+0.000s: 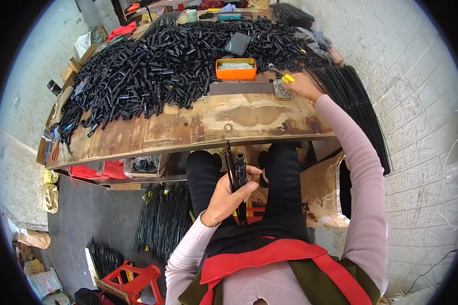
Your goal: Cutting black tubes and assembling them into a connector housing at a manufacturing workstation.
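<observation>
Above my lap, my left hand (230, 197) is wrapped round a bundle of thin black rods (231, 165) and a black tubular fitting (241, 169), all pointing upward. Its thumb presses against the fitting's side. My right hand (306, 85) reaches forward to the table with fingers closed round a yellow-handled metal tool (288, 79); the tool's exact kind is unclear. Just below that tool sits a small tin (281, 96) of tiny metallic pieces. Beside it stands an orange box (236, 74) with thin pale sticks inside.
A large heap of short black tubes (152, 66) covers the wooden table (229, 114). A dark flat strip (241, 88) lies before the orange box. Long black rods (353, 101) line the right side. Bundled rods (163, 218) and a red stool (132, 279) are at lower left.
</observation>
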`<state>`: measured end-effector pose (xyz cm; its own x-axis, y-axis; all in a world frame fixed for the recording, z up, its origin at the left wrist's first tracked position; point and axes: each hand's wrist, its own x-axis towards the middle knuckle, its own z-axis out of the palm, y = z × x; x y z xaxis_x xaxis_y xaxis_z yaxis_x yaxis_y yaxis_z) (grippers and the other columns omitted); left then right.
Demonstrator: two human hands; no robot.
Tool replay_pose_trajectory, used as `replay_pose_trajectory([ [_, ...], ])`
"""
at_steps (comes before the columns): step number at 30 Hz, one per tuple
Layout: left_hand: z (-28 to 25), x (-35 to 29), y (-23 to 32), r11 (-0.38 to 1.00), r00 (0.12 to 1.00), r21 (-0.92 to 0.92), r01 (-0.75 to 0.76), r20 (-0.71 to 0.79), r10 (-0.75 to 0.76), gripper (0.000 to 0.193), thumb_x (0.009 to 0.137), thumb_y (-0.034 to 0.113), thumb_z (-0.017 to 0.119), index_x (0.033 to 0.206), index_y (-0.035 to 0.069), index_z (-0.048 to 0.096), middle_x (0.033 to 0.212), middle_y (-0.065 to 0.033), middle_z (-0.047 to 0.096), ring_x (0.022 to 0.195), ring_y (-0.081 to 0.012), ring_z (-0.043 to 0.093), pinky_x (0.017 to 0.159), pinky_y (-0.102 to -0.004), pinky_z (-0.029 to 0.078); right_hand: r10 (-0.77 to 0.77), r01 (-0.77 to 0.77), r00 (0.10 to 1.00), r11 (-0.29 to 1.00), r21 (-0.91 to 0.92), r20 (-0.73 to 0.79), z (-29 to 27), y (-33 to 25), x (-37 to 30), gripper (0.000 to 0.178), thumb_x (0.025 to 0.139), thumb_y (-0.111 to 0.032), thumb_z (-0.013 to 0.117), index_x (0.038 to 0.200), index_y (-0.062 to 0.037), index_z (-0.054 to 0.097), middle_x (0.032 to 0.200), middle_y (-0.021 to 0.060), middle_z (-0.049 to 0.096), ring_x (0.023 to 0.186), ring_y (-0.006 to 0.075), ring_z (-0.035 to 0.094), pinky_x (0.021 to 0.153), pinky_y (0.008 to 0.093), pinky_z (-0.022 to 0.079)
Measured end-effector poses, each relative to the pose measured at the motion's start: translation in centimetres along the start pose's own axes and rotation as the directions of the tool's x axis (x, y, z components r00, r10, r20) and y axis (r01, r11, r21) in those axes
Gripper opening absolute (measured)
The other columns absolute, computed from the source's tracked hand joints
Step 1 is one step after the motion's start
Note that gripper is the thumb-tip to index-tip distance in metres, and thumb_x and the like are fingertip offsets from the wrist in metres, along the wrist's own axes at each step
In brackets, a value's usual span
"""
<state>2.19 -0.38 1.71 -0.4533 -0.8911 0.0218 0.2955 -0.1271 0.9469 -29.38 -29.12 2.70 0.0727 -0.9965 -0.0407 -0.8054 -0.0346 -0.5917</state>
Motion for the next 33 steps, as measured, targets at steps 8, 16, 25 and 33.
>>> replay_pose_trajectory([
  [8,0.5,-2.0,0.3,0.997,0.999,0.066,-0.04,0.01,0.04,0.029,0.095,0.017,0.065,0.12,0.003,0.059,0.092,-0.0005,0.066,0.08,-0.004,0.055,0.071,-0.0213,0.045,0.109,-0.107,0.994,0.885,0.453,0.021,-0.2,0.9,0.7,0.015,0.081,-0.01,0.073,0.081,0.0016,0.064,0.066,0.0069,0.063,0.053,0.0139,0.059,0.043,0.0282,0.046],
  [16,-0.8,-3.3,-0.1,0.998,0.997,-0.016,-0.064,-0.05,0.063,0.036,0.096,0.018,0.064,0.127,0.003,0.054,0.085,0.0018,0.057,0.078,-0.0052,0.053,0.071,-0.0219,0.043,0.013,-0.047,0.999,0.657,0.752,0.051,2.2,-3.9,-5.9,0.018,0.086,-0.016,0.069,0.091,0.0007,0.065,0.076,0.0073,0.064,0.063,0.0151,0.062,0.057,0.0289,0.05],
  [25,-1.2,-1.2,-0.8,0.982,0.987,-0.1,-0.161,-0.015,0.161,0.085,0.093,0.064,0.046,0.14,-0.006,0.035,0.072,-0.0013,0.044,0.064,-0.0103,0.043,0.061,-0.025,0.038,-0.222,0.093,0.974,0.538,0.838,0.034,7.9,-11.7,-27.0,0.01,0.086,0.005,0.065,0.095,0.0032,0.062,0.083,0.0058,0.063,0.073,0.0131,0.061,0.066,0.0256,0.049],
  [33,1.2,-1.1,-1.1,0.988,0.984,0.008,-0.153,0.09,0.152,0.086,0.095,0.067,0.04,0.139,-0.007,0.038,0.074,0.0002,0.049,0.068,-0.0086,0.045,0.068,-0.0242,0.039,-0.295,0.056,0.955,0.229,0.972,0.015,7.1,-12.7,-29.9,0.016,0.084,0.011,0.067,0.096,0.0016,0.062,0.093,0.0076,0.067,0.088,0.0144,0.065,0.081,0.0276,0.052],
])
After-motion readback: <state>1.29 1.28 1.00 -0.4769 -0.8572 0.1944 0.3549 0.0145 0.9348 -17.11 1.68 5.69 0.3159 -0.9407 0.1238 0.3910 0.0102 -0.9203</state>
